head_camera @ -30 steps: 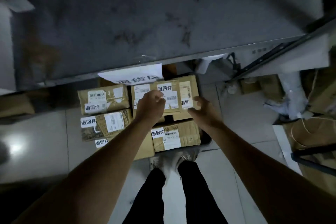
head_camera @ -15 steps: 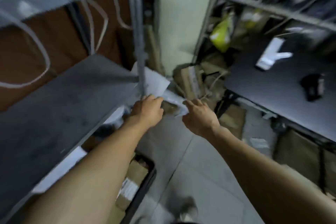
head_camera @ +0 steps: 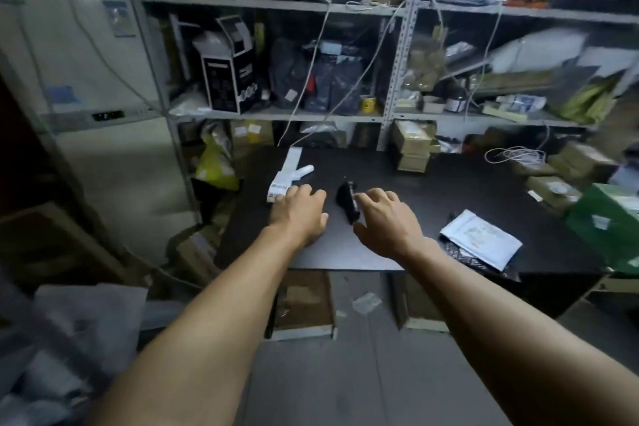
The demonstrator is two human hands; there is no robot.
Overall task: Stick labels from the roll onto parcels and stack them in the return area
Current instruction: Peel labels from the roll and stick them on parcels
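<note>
- Hands first: we are reaching both over the near half of the black table (head_camera: 449,183); the left hand (head_camera: 299,213) is hovering with fingers loosely spread and gripping nothing, its fingertips just at the printed end of the label strip (head_camera: 287,171).
- We are holding the right hand (head_camera: 389,221) equally relaxed and empty, at three o'clock of the left, its fingertips near a small black device (head_camera: 346,199) whose type we cannot tell.
- Label strip is lying flat, running from the left hand toward twelve o'clock, with a small curled white piece at its one o'clock side; whether this is the roll itself we cannot tell.
- We are judging the strip as very light, thin and limp, prone to curling and to sticking to itself; we are recommending a pinch at the free printed end, peeling low and slowly.
- White mailer parcel (head_camera: 482,239) is lying at four o'clock of the right hand, well apart, overlapping a dark bag.
- We are judging it light, soft and slightly slippery; grip by opposite edges, and press the label on a flat stretch.
</note>
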